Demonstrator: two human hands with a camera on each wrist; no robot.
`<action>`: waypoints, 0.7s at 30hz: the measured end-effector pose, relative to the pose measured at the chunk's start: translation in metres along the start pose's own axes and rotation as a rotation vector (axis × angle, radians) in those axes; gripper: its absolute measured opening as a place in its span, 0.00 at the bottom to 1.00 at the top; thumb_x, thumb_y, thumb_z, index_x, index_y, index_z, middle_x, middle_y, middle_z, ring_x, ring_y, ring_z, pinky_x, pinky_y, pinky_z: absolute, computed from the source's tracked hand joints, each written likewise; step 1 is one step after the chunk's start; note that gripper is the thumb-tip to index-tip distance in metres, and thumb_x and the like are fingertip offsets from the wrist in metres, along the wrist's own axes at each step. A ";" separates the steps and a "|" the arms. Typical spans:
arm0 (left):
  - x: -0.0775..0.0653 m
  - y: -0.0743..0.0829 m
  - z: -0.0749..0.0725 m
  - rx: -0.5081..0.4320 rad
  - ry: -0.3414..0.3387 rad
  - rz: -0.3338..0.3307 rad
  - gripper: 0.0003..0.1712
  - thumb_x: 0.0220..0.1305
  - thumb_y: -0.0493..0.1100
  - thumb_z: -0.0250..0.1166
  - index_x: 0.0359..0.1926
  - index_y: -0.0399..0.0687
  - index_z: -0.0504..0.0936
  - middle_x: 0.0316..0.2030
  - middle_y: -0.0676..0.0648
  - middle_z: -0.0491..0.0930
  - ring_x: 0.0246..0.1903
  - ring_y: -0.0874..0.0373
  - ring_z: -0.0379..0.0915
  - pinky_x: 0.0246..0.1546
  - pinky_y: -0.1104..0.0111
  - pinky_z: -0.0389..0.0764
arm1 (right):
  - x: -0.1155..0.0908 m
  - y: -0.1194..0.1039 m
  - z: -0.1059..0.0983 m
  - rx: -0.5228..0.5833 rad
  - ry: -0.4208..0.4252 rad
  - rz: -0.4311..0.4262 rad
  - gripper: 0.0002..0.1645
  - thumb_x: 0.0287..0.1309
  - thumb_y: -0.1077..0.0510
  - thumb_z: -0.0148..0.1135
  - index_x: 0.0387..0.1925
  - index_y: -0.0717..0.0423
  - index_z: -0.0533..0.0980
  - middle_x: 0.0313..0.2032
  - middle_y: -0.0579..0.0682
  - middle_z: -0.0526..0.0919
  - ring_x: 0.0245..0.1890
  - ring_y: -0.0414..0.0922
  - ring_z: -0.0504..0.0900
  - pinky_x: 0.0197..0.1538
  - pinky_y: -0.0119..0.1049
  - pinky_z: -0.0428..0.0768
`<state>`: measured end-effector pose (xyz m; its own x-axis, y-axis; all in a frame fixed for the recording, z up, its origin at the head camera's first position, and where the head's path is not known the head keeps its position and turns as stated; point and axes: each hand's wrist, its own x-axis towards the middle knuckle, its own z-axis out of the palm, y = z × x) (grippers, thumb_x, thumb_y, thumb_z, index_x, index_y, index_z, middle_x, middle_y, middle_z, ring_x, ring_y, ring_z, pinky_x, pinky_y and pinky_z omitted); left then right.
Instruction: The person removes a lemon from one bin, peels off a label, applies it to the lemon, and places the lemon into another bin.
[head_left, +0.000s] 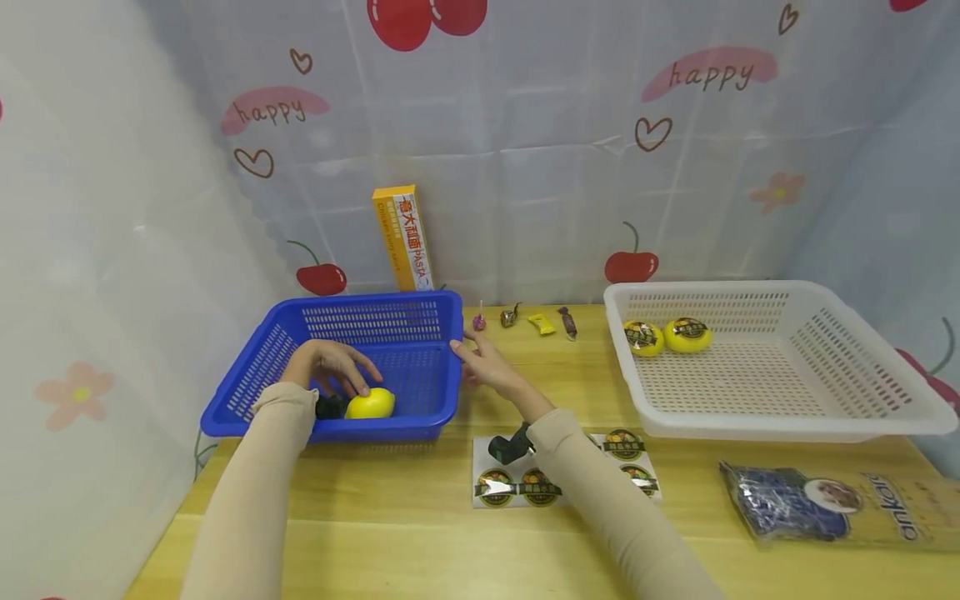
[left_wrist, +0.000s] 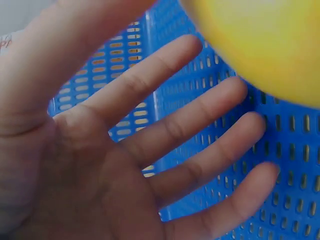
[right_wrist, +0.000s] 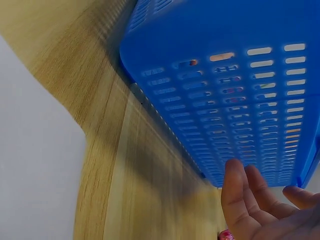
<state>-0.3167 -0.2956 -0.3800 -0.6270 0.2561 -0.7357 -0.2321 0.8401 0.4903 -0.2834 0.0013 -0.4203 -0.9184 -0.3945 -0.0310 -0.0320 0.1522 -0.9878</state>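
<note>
My left hand (head_left: 335,363) reaches down into the blue plastic basket (head_left: 459,367), its fingertips right at a yellow lemon (head_left: 371,404). In the left wrist view the fingers spread out rather than wrap round the lemon (left_wrist: 265,40); the thumb's tip is out of frame. Close to the lemon, a dark wrist camera partly shows under the left hand. My right hand (head_left: 486,364) is at the basket's right side, thumb at the rim. Its fairly straight fingers (right_wrist: 231,187) lie along the outside of the slotted wall (right_wrist: 225,115).
A white basket (head_left: 795,425) at right holds two labelled lemons (head_left: 687,335). A sticker sheet (head_left: 517,490) lies under the right forearm. Wrapped candies (head_left: 542,324) line the back; a pasta box (head_left: 405,239) leans on the curtain. A pasta bag (head_left: 847,507) lies front right.
</note>
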 end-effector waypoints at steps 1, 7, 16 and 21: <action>0.000 0.001 0.001 0.008 -0.005 0.000 0.37 0.46 0.50 0.74 0.60 0.49 0.74 0.52 0.43 0.77 0.52 0.50 0.72 0.52 0.50 0.72 | 0.000 0.000 0.000 0.001 0.000 0.002 0.35 0.70 0.48 0.45 0.70 0.62 0.51 0.46 0.68 0.78 0.36 0.54 0.82 0.44 0.54 0.79; -0.001 0.011 0.003 -0.014 -0.054 0.011 0.33 0.50 0.46 0.71 0.58 0.43 0.75 0.48 0.44 0.80 0.49 0.49 0.74 0.52 0.54 0.73 | -0.001 -0.002 0.001 -0.005 -0.005 -0.004 0.35 0.70 0.49 0.45 0.69 0.63 0.51 0.47 0.68 0.78 0.40 0.56 0.82 0.43 0.52 0.80; 0.000 0.021 0.005 0.043 -0.099 -0.011 0.32 0.50 0.44 0.71 0.58 0.43 0.75 0.48 0.44 0.80 0.51 0.48 0.73 0.55 0.44 0.68 | -0.001 -0.002 0.000 -0.006 -0.009 -0.009 0.35 0.70 0.48 0.45 0.70 0.61 0.52 0.47 0.67 0.78 0.38 0.53 0.82 0.44 0.51 0.80; 0.004 0.022 0.009 0.089 -0.139 -0.033 0.31 0.51 0.45 0.72 0.57 0.43 0.75 0.49 0.45 0.80 0.53 0.49 0.72 0.56 0.44 0.66 | -0.002 -0.002 -0.001 -0.011 -0.013 -0.006 0.36 0.69 0.48 0.46 0.70 0.62 0.51 0.48 0.69 0.77 0.41 0.57 0.82 0.44 0.51 0.80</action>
<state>-0.3176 -0.2716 -0.3759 -0.5098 0.2862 -0.8113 -0.1802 0.8866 0.4260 -0.2820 0.0021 -0.4181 -0.9129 -0.4074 -0.0267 -0.0425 0.1597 -0.9862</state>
